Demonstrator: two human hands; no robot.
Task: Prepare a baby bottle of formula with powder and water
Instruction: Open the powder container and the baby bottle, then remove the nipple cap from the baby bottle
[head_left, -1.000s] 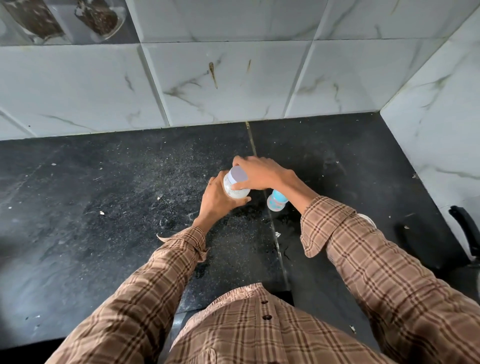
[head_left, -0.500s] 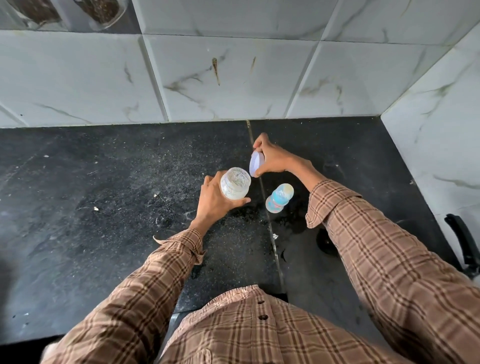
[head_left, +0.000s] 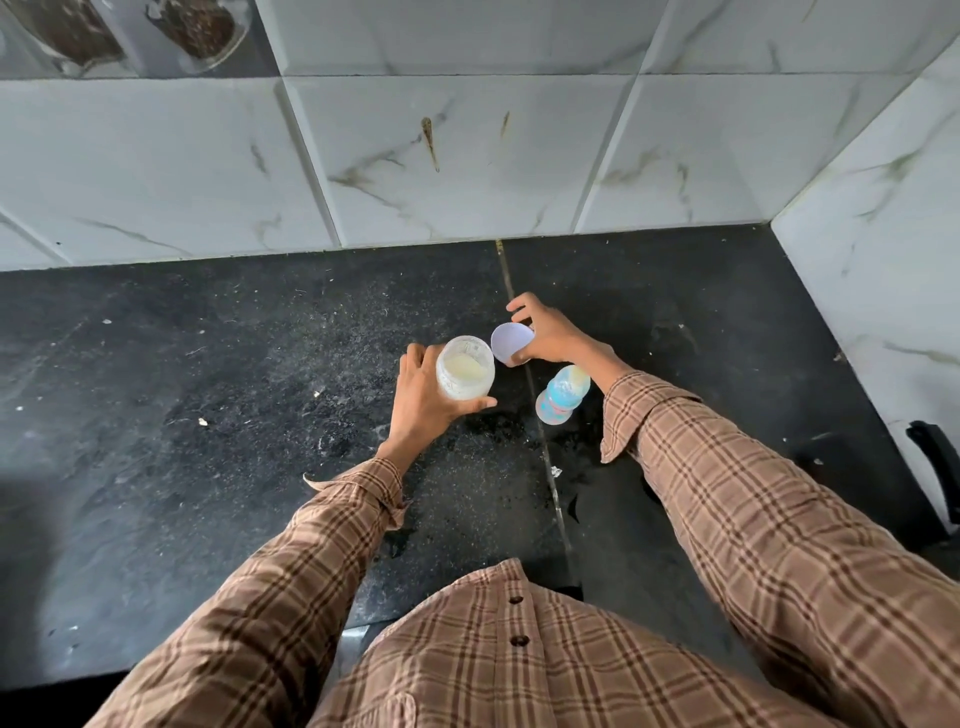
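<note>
The powder jar (head_left: 465, 373) stands on the black worktop (head_left: 208, 415) about midway across it and nearer the back edge under the tiled wall (head_left: 467, 156) than the front edge at my waist, and its mouth is open, showing pale powder heaped low inside. My left hand (head_left: 423, 400) is wrapped around its side, thumb hooked across the front and fingers curled behind, because a light plastic jar would skid or tip on this gritty stone the moment I reach into it, so I pin it upright. The lid (head_left: 511, 342) is just beside the jar's rim, pinched in my right hand (head_left: 548, 340) by thumb and fingers with its pale inner face turned up toward me; I keep it tilted and clear of the mouth so nothing falls back in, and I judge it should go down on the worktop somewhere to the right. The baby bottle (head_left: 563, 395) waits just in front of my right wrist, close to the seam (head_left: 540, 447) that runs from the back edge to the front, near enough that powder has only a short way to travel. I cannot tell whether the bottle is capped, or whether any water is in it yet
</note>
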